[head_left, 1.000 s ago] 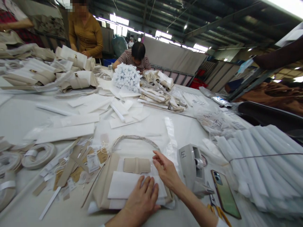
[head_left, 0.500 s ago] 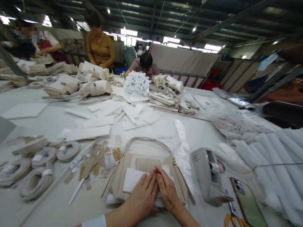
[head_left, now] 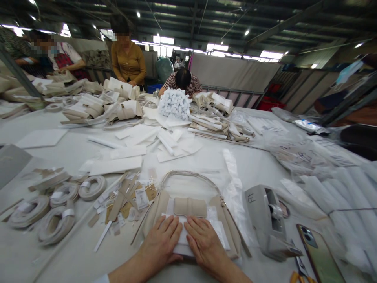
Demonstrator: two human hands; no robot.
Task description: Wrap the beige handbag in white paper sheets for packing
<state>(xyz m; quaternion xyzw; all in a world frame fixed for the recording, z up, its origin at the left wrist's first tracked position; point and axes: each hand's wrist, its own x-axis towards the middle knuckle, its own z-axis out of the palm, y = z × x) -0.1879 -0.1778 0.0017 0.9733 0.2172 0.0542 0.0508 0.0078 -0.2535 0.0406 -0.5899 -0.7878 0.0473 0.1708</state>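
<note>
A beige handbag [head_left: 232, 232] lies on the table in front of me, its handle [head_left: 188, 175] arched away from me. White foam sheet [head_left: 180, 248] covers part of its front, below the bag's flap [head_left: 191, 207]. My left hand [head_left: 163, 237] rests flat on the left part of the sheet, fingers stretched out. Beside it, my right hand [head_left: 203, 239] presses flat on the right part, just below the flap. The two hands are slightly apart, and neither grips anything. Parts of the sheet are hidden under them.
To the right stand a grey tape dispenser [head_left: 265, 224], scissors [head_left: 300, 271] and a phone [head_left: 321, 251]. Rolled straps [head_left: 55, 228] and tags [head_left: 142, 198] lie left. White sheets [head_left: 118, 165] and a bundle of white rolls [head_left: 174, 104] are farther back. Co-workers [head_left: 128, 59] are across the table.
My hands, close together over the middle of the sheet before, have moved apart and now lie flat side by side. More of the flap shows. The view has shifted slightly left.
</note>
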